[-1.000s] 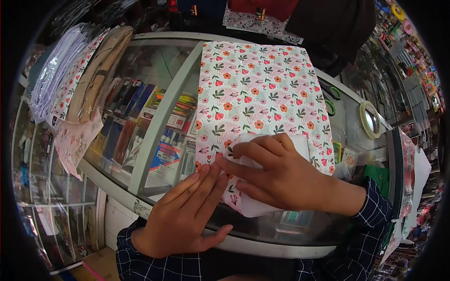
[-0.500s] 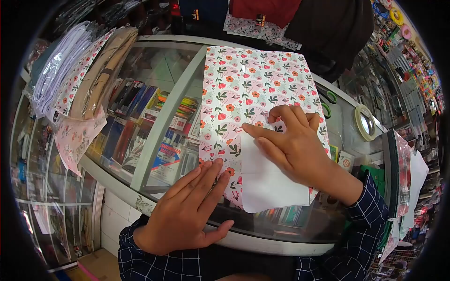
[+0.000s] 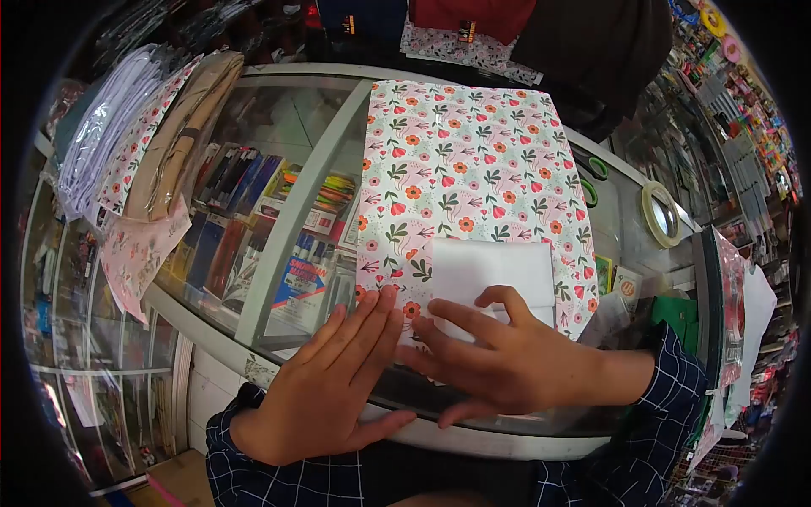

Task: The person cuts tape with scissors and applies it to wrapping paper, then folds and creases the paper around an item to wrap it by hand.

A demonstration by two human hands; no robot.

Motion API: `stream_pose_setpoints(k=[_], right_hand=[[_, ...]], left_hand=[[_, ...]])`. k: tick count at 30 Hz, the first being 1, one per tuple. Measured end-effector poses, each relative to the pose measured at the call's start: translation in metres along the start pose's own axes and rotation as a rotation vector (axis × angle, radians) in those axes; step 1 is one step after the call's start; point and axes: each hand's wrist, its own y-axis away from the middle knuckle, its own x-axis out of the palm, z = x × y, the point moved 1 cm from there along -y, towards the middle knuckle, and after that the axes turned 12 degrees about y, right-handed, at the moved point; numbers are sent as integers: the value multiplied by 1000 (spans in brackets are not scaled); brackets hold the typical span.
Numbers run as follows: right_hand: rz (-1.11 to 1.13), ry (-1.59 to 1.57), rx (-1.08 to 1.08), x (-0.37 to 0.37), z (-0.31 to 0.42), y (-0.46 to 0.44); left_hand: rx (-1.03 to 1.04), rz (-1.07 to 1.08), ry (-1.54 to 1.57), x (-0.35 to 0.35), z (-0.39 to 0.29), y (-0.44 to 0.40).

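Observation:
A floral sheet [image 3: 473,169] lies over the glass counter, its near part folded up so that a white panel [image 3: 494,266] shows. My left hand [image 3: 329,380] rests with fingers stretched out at the sheet's near left corner, the fingertips on the printed side. Close to it on the right, my right hand [image 3: 507,355] is over the near part of the white panel, fingers spread and slightly bent, with nothing held. It covers the panel's near edge.
Green-handled scissors [image 3: 591,182] and a tape roll [image 3: 661,215] lie right of the sheet. Plastic-wrapped fabric [image 3: 160,139] is at the left end of the counter [image 3: 308,203]. Pens and marker packs [image 3: 300,275] show under the glass. Dark and red garments [image 3: 473,15] are at the far side.
My right hand slid up and right across the white panel, then came back down beside my left hand. The left hand has barely moved. The near part of the white panel is now hidden.

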Motion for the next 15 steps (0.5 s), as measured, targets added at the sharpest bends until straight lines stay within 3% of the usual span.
stream_pose_setpoints(k=[13,15], right_hand=[[115,-124,-135,-23,-3,19],[96,-80,-24,-36,-5,18]], left_hand=[[42,25,14,-1,6,2],[64,12,-32,-2,6,1]])
